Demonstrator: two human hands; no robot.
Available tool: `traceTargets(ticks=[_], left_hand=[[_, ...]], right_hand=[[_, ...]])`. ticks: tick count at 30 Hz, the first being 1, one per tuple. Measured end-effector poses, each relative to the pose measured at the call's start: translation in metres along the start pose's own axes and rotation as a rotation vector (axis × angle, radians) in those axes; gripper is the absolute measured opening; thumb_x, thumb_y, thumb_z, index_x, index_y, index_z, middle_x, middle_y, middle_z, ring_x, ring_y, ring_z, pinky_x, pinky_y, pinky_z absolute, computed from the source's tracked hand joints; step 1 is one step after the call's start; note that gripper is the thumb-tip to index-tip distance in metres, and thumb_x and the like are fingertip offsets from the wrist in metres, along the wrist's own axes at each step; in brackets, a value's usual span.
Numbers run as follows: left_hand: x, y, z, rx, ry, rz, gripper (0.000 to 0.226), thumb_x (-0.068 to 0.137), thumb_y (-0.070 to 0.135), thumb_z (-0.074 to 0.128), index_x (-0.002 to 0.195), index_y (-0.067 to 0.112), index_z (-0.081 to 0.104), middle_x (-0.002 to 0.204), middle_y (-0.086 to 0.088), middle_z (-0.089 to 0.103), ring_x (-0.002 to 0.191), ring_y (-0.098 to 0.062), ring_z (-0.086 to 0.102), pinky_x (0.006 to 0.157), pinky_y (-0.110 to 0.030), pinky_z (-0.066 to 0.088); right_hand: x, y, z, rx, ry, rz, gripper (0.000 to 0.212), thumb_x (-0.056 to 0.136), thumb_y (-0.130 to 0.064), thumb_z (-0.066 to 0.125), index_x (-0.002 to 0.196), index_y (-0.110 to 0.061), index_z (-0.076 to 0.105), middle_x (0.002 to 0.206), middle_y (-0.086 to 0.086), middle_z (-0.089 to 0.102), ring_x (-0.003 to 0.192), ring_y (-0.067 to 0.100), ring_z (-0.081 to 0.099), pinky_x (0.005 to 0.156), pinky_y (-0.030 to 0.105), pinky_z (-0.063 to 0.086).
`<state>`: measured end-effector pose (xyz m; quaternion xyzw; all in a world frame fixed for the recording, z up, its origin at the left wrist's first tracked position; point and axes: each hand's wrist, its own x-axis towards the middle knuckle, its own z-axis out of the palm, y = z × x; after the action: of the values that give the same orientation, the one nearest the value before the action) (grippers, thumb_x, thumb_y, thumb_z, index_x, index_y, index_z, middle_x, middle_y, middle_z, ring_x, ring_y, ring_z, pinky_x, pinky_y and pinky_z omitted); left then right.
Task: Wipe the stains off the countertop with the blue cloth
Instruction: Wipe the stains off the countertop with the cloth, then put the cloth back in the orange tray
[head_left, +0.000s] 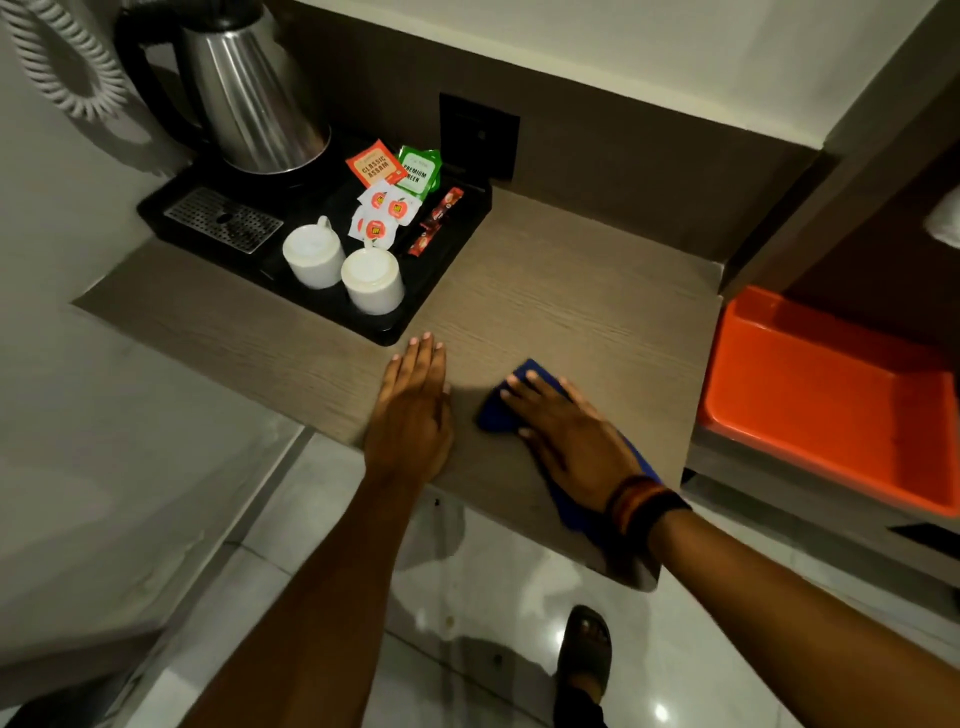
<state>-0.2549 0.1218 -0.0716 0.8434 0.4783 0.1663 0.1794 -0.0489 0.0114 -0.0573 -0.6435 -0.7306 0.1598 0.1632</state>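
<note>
Mid-wipe near the front edge of the brown wood-grain desk, right hand flat, fingers spread, pressing the crumpled blue cloth, left hand released, bracing; next, likely sweeping toward unwiped areas.

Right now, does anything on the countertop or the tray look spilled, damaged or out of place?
Nothing stands out. The two cups sit upside down on the black tray beside loosely scattered sachets. No spill shows on the countertop.
</note>
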Motion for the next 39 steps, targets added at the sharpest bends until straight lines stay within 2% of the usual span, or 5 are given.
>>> traceTargets(ticks=[11, 16, 24, 27, 39], left_hand=[[0.0, -0.004, 0.003, -0.03, 0.032, -0.008, 0.056, 0.105, 0.03, 0.035, 0.158, 0.012, 0.029, 0.168, -0.011, 0.029, 0.156, -0.025, 0.023, 0.129, -0.05, 0.019], [0.001, 0.001, 0.0, 0.047, -0.034, -0.018, 0.058, 0.107, 0.028, 0.034, 0.161, 0.015, 0.018, 0.171, -0.007, 0.018, 0.159, -0.02, 0.012, 0.13, -0.045, 0.013], [-0.007, 0.074, 0.002, 0.144, -0.062, 0.027, 0.059, 0.109, 0.032, 0.027, 0.162, 0.01, 0.015, 0.172, -0.01, 0.013, 0.159, -0.022, 0.009, 0.13, -0.038, 0.003], [0.007, 0.146, 0.023, 0.067, -0.05, 0.084, 0.058, 0.109, 0.034, 0.027, 0.162, 0.012, 0.015, 0.173, -0.007, 0.011, 0.159, -0.018, 0.005, 0.13, -0.034, -0.001], [0.061, 0.271, 0.133, -0.042, -0.142, 0.228, 0.057, 0.107, 0.026, 0.038, 0.159, 0.006, 0.026, 0.169, -0.016, 0.022, 0.159, -0.027, 0.014, 0.131, -0.041, 0.009]], right_hand=[[0.088, 0.021, 0.005, -0.077, 0.143, 0.203, 0.051, 0.104, -0.023, 0.043, 0.154, -0.02, 0.037, 0.163, 0.0, 0.033, 0.154, 0.02, 0.022, 0.126, 0.044, 0.009], [0.016, -0.009, 0.01, 0.015, 0.127, 0.115, 0.048, 0.103, -0.015, 0.046, 0.15, -0.023, 0.044, 0.161, -0.003, 0.037, 0.152, 0.017, 0.025, 0.126, 0.041, 0.011], [-0.061, 0.058, -0.092, 0.303, 0.459, 0.491, 0.042, 0.102, -0.006, 0.05, 0.144, -0.011, 0.054, 0.15, 0.01, 0.053, 0.139, 0.023, 0.049, 0.117, 0.019, 0.026], [-0.077, 0.114, -0.139, 0.207, 0.522, 0.587, 0.042, 0.101, -0.004, 0.05, 0.143, -0.006, 0.053, 0.147, 0.016, 0.055, 0.137, 0.03, 0.052, 0.116, 0.029, 0.032], [-0.063, 0.269, -0.109, 0.12, 0.233, 0.629, 0.048, 0.104, -0.007, 0.044, 0.151, -0.007, 0.039, 0.161, 0.018, 0.034, 0.151, 0.033, 0.028, 0.125, 0.042, 0.019]])
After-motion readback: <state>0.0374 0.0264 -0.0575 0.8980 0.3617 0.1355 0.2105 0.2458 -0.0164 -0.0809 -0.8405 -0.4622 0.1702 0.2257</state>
